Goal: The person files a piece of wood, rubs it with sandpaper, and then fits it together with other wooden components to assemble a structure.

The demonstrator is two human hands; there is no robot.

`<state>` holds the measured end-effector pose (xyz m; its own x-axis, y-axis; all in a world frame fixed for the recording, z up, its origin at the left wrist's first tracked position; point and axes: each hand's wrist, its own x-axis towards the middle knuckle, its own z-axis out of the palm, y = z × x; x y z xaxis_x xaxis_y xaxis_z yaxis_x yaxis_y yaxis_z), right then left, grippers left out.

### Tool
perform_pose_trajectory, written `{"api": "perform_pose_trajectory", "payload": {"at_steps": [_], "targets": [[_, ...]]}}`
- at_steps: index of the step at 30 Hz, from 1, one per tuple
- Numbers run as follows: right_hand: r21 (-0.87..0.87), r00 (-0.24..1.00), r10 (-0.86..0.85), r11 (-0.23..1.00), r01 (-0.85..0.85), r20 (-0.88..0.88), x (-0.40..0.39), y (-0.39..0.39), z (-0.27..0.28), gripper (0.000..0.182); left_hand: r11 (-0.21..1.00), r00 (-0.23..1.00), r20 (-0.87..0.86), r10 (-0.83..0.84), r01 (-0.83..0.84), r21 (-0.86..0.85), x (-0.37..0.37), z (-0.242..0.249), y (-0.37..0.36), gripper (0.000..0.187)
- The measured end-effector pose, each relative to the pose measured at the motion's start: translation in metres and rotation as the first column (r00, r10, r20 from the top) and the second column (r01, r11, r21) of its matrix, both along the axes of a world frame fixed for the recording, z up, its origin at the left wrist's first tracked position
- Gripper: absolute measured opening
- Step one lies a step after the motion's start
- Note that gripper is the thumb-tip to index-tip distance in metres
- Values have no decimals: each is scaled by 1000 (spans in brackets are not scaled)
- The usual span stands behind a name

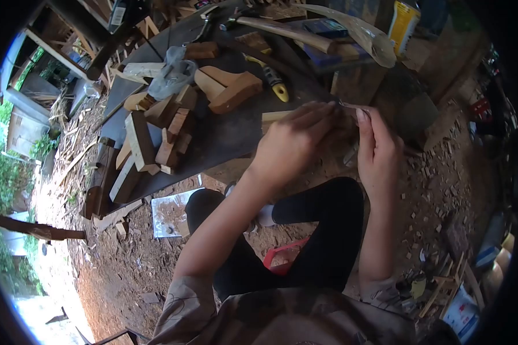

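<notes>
My left hand (296, 138) is at the table's front edge, fingers curled together, hiding what they press on. From behind its knuckles juts the end of a pale wooden block (272, 117). To its right, my right hand (379, 141) is closed in a pinch on a thin strip (351, 105) that reaches toward the left fingertips; its kind is too small to make out. Beyond the hands lies a tool with a yellow and black handle (275, 83). Shaped wooden pieces (236, 92) rest to its left.
A dark table (224, 132) carries cut wood blocks (139, 141), a crumpled plastic bag (172, 75) and a wooden-handled hammer (288, 31). A yellow can (404, 26) stands at the back right. Wood scraps and shavings cover the ground around my crossed legs.
</notes>
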<state>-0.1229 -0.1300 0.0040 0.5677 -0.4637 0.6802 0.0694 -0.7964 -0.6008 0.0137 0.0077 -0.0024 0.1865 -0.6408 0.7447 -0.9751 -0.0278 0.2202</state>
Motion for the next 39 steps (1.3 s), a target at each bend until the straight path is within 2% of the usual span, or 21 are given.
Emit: {"api": "perform_pose_trajectory", "payload": {"at_steps": [3,4,7,10,13,16,19,20,22,25,27,28,31,32,35,37,39], "targets": [[48,977,-64,996,75,-206,-13,-6,29,21,999,1000,3,19,-19,-25,-1,0,-2,33],[15,997,-56,998,57,-57,-11,-5,32,21,1000,1000,-5,16,-16,-23,-2,0,-1,33],[-25,998,-61,998,61,9,-9,-11,35,22,999,1000,-7,12,-12,-35,-1,0,-3,34],[-98,999,8,995,-11,-39,-7,-15,23,22,999,1000,-3,15,-15,-52,-1,-1,-4,33],[-114,999,0,993,6,51,-6,-9,21,22,998,1000,2,20,-20,-55,-1,-1,-3,33],[-89,997,26,996,-32,-69,1,-19,9,24,998,1000,13,21,-20,-61,-1,-4,-5,33],[89,885,-23,993,72,-464,-1,-27,16,28,998,999,24,30,-29,-62,-2,-3,-5,32],[110,957,-44,991,79,-288,-1,-29,8,33,997,999,25,42,-40,-61,-1,-4,-5,32],[161,999,-5,987,12,-44,0,-23,14,33,997,1000,7,26,-26,-69,-1,-3,-5,31],[205,986,-3,978,38,-169,-4,-20,20,36,998,1000,3,20,-20,-66,-1,-4,-6,30],[189,860,48,980,57,-507,-2,-27,10,37,997,999,21,30,-29,-70,0,-3,-5,30],[257,908,187,962,-92,-375,2,-34,-4,39,997,999,32,32,-30,-75,0,-3,-4,30],[332,990,85,942,-44,-110,1,-27,-6,40,996,998,37,45,-42,-73,2,-5,-4,30],[395,995,95,915,-83,-11,1,-20,4,41,997,998,30,46,-44,-62,0,-5,-3,30],[323,998,27,946,-9,-52,0,-17,6,43,998,999,38,39,-36,-57,0,-4,-3,31],[263,954,75,965,5,-291,-2,-25,1,43,998,998,46,35,-32,-56,0,-5,-4,32],[283,951,111,959,-26,-290,-1,-25,-6,44,998,998,45,41,-39,-41,0,-5,-2,32]]}}
